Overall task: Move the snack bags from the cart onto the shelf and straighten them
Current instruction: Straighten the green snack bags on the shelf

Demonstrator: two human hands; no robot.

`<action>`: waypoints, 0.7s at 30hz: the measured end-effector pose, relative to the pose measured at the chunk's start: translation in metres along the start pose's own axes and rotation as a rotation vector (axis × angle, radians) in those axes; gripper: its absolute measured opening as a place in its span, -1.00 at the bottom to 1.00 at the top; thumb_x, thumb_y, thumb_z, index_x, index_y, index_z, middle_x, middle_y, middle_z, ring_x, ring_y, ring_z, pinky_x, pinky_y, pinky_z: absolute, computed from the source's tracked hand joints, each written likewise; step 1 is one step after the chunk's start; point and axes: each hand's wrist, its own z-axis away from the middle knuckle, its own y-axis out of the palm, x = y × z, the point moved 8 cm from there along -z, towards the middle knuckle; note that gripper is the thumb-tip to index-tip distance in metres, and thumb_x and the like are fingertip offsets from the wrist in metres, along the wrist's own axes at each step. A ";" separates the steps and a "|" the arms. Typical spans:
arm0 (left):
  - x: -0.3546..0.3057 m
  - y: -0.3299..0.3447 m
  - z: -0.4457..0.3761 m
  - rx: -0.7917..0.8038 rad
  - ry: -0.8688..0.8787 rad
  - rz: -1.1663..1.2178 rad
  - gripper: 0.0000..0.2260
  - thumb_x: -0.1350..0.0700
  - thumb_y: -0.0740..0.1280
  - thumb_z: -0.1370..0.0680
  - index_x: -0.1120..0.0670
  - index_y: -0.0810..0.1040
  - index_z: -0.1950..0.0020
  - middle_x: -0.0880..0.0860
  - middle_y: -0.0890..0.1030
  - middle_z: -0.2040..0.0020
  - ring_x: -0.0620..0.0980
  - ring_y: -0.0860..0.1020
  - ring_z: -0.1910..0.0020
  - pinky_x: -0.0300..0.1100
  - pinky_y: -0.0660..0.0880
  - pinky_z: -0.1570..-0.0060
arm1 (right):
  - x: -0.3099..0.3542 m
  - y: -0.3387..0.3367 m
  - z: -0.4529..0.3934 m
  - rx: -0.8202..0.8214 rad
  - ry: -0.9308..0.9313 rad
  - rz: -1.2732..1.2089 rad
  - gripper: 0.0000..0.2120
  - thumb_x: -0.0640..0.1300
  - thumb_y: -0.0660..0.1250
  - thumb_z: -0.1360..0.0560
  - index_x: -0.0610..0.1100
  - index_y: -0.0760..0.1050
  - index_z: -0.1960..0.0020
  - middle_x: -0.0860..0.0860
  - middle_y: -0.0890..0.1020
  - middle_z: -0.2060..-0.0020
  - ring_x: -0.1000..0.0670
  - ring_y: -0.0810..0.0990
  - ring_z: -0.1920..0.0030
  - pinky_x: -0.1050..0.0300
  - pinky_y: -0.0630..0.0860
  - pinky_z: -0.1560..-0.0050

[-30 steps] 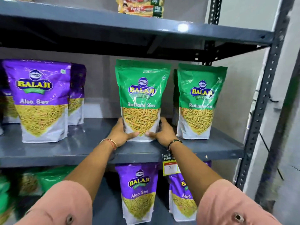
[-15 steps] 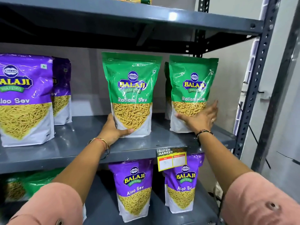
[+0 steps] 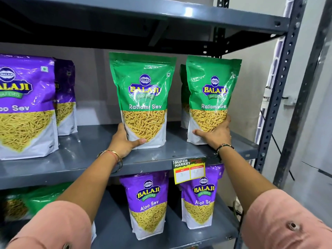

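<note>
Two green Ratlami Sev bags stand upright on the grey middle shelf [image 3: 86, 153]. My left hand [image 3: 124, 141] grips the lower left corner of the middle green bag [image 3: 143, 97], thumb across its front. My right hand [image 3: 215, 133] wraps the bottom of the right green bag [image 3: 213, 94], thumb on the front and fingers round its right side. Another green bag stands partly hidden behind the right one. The cart is out of view.
Purple Aloo Sev bags [image 3: 25, 105] stand at the left of the same shelf, and two more [image 3: 149, 203] on the shelf below. A price tag [image 3: 188, 169] hangs from the shelf edge. Grey uprights [image 3: 280, 87] bound the right side, with a shelf close overhead.
My right hand left the middle green bag, moved right and took hold of the right green bag's bottom. My left hand stayed on the middle bag.
</note>
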 end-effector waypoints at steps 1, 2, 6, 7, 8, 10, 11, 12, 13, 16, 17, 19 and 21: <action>0.000 0.000 0.000 -0.001 -0.001 -0.005 -0.30 0.01 0.57 -0.24 0.10 0.29 -0.24 -0.06 0.45 -0.14 -0.03 0.43 -0.13 -0.20 0.31 -0.13 | 0.000 -0.001 0.001 0.001 -0.002 -0.003 0.20 0.13 0.62 -0.08 0.01 -0.08 -0.47 -0.25 0.39 -0.35 -0.32 0.42 -0.31 -0.19 0.37 -0.35; 0.001 0.000 0.000 -0.002 -0.003 -0.006 -0.30 0.01 0.57 -0.24 0.10 0.29 -0.24 -0.05 0.45 -0.14 -0.02 0.43 -0.13 -0.20 0.32 -0.13 | 0.000 -0.002 0.003 0.003 -0.001 -0.005 0.21 0.13 0.62 -0.08 0.01 -0.09 -0.47 -0.24 0.38 -0.35 -0.32 0.42 -0.31 -0.20 0.37 -0.36; 0.002 -0.001 0.001 -0.014 -0.007 -0.007 -0.30 0.01 0.59 -0.22 0.08 0.30 -0.22 -0.07 0.47 -0.12 -0.03 0.45 -0.10 -0.21 0.32 -0.09 | 0.000 -0.002 0.005 0.007 0.003 -0.023 0.21 0.12 0.63 -0.08 0.02 -0.10 -0.48 -0.22 0.36 -0.37 -0.30 0.40 -0.33 -0.20 0.35 -0.38; 0.003 -0.001 0.001 -0.013 -0.008 -0.002 -0.30 0.01 0.59 -0.22 0.08 0.30 -0.22 -0.07 0.47 -0.12 -0.03 0.45 -0.10 -0.21 0.32 -0.09 | 0.001 -0.002 0.005 0.006 0.004 -0.026 0.21 0.11 0.63 -0.09 0.02 -0.10 -0.48 -0.22 0.36 -0.37 -0.31 0.40 -0.34 -0.21 0.35 -0.38; 0.002 -0.001 0.001 -0.010 -0.009 0.002 -0.30 0.01 0.59 -0.22 0.07 0.30 -0.22 -0.07 0.47 -0.12 -0.03 0.45 -0.11 -0.20 0.32 -0.10 | 0.002 -0.001 0.006 0.004 0.005 -0.029 0.21 0.11 0.63 -0.09 0.01 -0.10 -0.48 -0.23 0.35 -0.37 -0.31 0.39 -0.34 -0.21 0.34 -0.39; 0.002 -0.001 0.001 -0.004 -0.008 0.002 -0.29 0.01 0.59 -0.22 0.08 0.29 -0.23 -0.07 0.46 -0.13 -0.03 0.44 -0.12 -0.20 0.32 -0.11 | 0.002 0.000 0.005 0.000 0.006 -0.037 0.21 0.09 0.63 -0.09 0.00 -0.09 -0.48 -0.22 0.35 -0.37 -0.30 0.39 -0.34 -0.21 0.34 -0.39; 0.002 -0.001 0.001 -0.003 -0.009 0.000 -0.29 0.00 0.59 -0.22 0.08 0.29 -0.23 -0.07 0.46 -0.13 -0.03 0.44 -0.11 -0.19 0.33 -0.11 | 0.002 0.001 0.005 0.002 0.007 -0.042 0.21 0.09 0.64 -0.09 0.00 -0.09 -0.48 -0.22 0.34 -0.38 -0.29 0.39 -0.35 -0.21 0.33 -0.39; 0.003 -0.001 0.000 -0.004 -0.010 -0.001 -0.29 0.00 0.59 -0.21 0.08 0.30 -0.22 -0.07 0.46 -0.12 -0.03 0.44 -0.11 -0.19 0.33 -0.10 | 0.001 0.001 0.004 0.003 0.006 -0.048 0.21 0.08 0.64 -0.09 0.00 -0.09 -0.48 -0.22 0.34 -0.38 -0.29 0.38 -0.35 -0.20 0.32 -0.39; 0.003 -0.001 0.000 -0.005 -0.011 -0.003 -0.29 -0.01 0.59 -0.21 0.08 0.30 -0.21 -0.07 0.46 -0.12 -0.02 0.44 -0.10 -0.18 0.33 -0.10 | 0.001 0.001 0.003 0.003 0.004 -0.054 0.21 0.08 0.64 -0.09 0.00 -0.09 -0.47 -0.21 0.34 -0.38 -0.28 0.38 -0.35 -0.19 0.32 -0.39; 0.004 -0.002 0.001 -0.004 -0.014 0.007 -0.31 -0.02 0.60 -0.19 0.04 0.29 -0.16 -0.06 0.47 -0.11 -0.01 0.46 -0.11 -0.18 0.34 -0.09 | 0.000 0.002 0.002 0.004 -0.009 -0.072 0.20 0.07 0.64 -0.09 -0.02 -0.07 -0.47 -0.22 0.33 -0.37 -0.28 0.37 -0.35 -0.19 0.32 -0.41; 0.004 -0.002 0.001 -0.002 -0.017 0.012 -0.31 -0.03 0.60 -0.17 0.02 0.29 -0.15 -0.07 0.47 -0.11 -0.01 0.46 -0.11 -0.17 0.34 -0.10 | 0.001 0.002 0.002 0.005 -0.016 -0.079 0.20 0.06 0.65 -0.09 -0.02 -0.07 -0.46 -0.22 0.33 -0.37 -0.28 0.37 -0.35 -0.20 0.32 -0.41; 0.003 -0.001 0.001 0.020 -0.030 0.046 -0.22 -0.08 0.61 -0.11 -0.01 0.25 -0.17 -0.07 0.46 -0.15 -0.02 0.45 -0.14 -0.16 0.36 -0.13 | 0.002 0.003 0.002 0.003 -0.027 -0.097 0.20 0.04 0.65 -0.08 -0.04 -0.06 -0.46 -0.23 0.32 -0.37 -0.28 0.36 -0.36 -0.22 0.32 -0.41; 0.002 0.001 0.002 0.049 -0.057 0.081 -0.11 -0.17 0.60 0.00 -0.03 0.21 -0.17 -0.05 0.45 -0.18 -0.02 0.44 -0.15 -0.15 0.37 -0.15 | 0.002 0.003 0.001 -0.004 -0.035 -0.111 0.22 0.04 0.66 -0.06 -0.07 -0.06 -0.46 -0.23 0.31 -0.37 -0.27 0.35 -0.36 -0.23 0.31 -0.41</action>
